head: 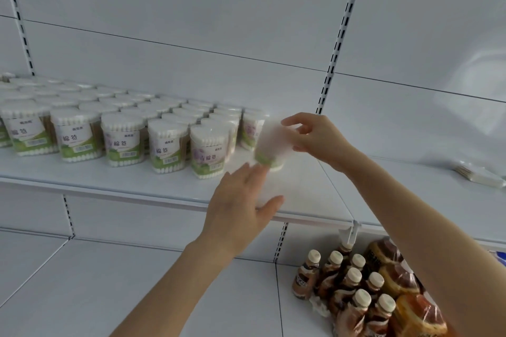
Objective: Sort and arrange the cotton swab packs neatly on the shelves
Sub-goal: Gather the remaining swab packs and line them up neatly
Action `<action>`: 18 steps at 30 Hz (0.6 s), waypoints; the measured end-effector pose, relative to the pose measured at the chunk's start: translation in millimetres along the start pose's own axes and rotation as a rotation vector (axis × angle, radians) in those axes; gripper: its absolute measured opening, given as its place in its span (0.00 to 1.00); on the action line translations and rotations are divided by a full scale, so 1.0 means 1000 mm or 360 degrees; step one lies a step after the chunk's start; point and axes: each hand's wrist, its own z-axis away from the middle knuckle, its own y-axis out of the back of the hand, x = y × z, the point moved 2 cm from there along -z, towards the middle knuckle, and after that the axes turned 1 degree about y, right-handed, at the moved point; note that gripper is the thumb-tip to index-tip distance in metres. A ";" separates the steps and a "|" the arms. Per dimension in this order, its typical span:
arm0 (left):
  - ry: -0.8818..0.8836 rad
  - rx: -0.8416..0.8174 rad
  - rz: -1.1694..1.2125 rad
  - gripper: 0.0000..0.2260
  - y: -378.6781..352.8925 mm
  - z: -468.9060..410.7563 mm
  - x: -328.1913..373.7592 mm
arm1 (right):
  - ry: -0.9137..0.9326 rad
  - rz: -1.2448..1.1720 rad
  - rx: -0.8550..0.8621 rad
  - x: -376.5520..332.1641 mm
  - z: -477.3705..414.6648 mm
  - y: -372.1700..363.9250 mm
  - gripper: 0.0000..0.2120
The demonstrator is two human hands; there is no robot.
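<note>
The right hand (315, 139) pinches a blurred cotton swab pack (271, 145) by its upper part, thumb and fingers closed on it, holding it just above the shelf (301, 194) at the right end of the stocked rows, just beside the front-row pack (209, 154) nearest it. The left hand (241, 208) is spread open with fingers extended, its fingertips at or very near the pack's lower edge; whether they touch cannot be told through the blur. The likely trouble: the pack is tilted and gripped high, so setting it down crooked could tip it over or knock the neighbouring pack, starting a domino along the row; the open hand could also brush the front packs toward the shelf's front edge. Counted, five packs stand fully in view in the front row, with a sixth cut off at the left edge; behind them several rows recede, too blurred to count exactly. One pack is in hand. On the lower shelf sit about ten bottles (353, 287).
</note>
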 end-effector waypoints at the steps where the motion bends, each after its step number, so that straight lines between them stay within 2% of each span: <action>1: -0.0072 -0.0032 -0.0130 0.19 -0.004 0.002 -0.001 | -0.0015 0.0008 -0.0006 0.003 -0.009 -0.004 0.17; 5: -0.0164 -0.0140 -0.0117 0.17 -0.010 0.001 -0.008 | -0.0063 0.0112 -0.0040 0.003 -0.036 -0.025 0.19; 10: -0.0245 -0.0012 -0.0206 0.16 -0.013 0.002 -0.010 | -0.0032 0.0208 -0.0093 0.002 -0.052 -0.041 0.21; 18: -0.0269 0.0016 -0.0213 0.16 -0.013 0.002 -0.010 | -0.0020 0.0186 -0.0026 0.007 -0.060 -0.048 0.21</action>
